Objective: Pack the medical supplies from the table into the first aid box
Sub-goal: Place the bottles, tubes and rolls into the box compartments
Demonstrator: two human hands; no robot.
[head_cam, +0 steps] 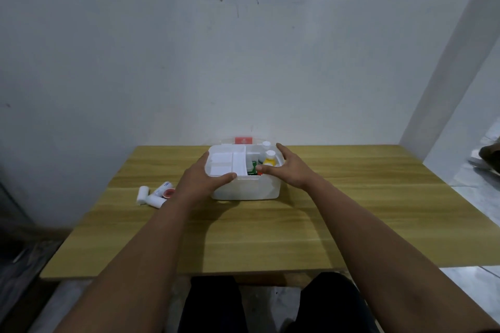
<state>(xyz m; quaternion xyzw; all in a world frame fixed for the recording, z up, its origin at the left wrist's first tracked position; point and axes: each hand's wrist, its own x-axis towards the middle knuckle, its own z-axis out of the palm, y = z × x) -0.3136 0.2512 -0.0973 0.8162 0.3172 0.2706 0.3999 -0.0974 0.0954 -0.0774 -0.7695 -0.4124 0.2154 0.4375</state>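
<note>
Both grips clasp the first aid box (244, 186): left hand (198, 180) and right hand (290, 167) steady its rim, probably so bandage rolls (151, 196) on the desk (351, 211) can follow.

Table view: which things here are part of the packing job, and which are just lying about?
Part of the job:
- first aid box, held by left hand and right hand
- yellow bottle inside it
- white rolls, tube and red-capped item on the table

Lying about:
- dark object on the floor, far right
</note>
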